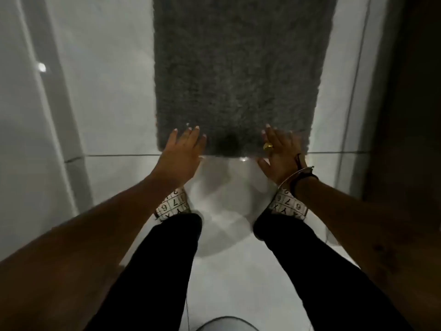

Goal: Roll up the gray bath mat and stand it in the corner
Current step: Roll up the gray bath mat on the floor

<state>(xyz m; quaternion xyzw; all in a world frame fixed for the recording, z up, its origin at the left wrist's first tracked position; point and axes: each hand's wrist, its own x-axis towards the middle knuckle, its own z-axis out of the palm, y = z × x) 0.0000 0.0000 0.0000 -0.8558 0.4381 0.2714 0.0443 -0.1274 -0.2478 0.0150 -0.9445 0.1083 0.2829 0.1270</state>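
Since the gray bath mat [238, 75] lies flat and fully unrolled on the white tiled floor [114, 96], running away from us between the pale wall on one side and the dark door [410, 91] on the other, we judge the step in hand to be starting the roll at its near short edge. Our left hand [182, 155] and right hand [279, 156] hover over the two near corners, fingers spread apart and holding nothing; the dim, blurred view leaves us unsure whether the fingertips already touch the pile. To begin well, we should hook our fingers under the edge at both corners together, fold it over tightly onto the pile, and keep the two hands level so the roll runs straight, not cone-shaped. A tight first turn matters, because a loose core would probably slump when stood on end. Our patterned slippers [290, 205] stand just short of the mat, so nothing pins the edge.
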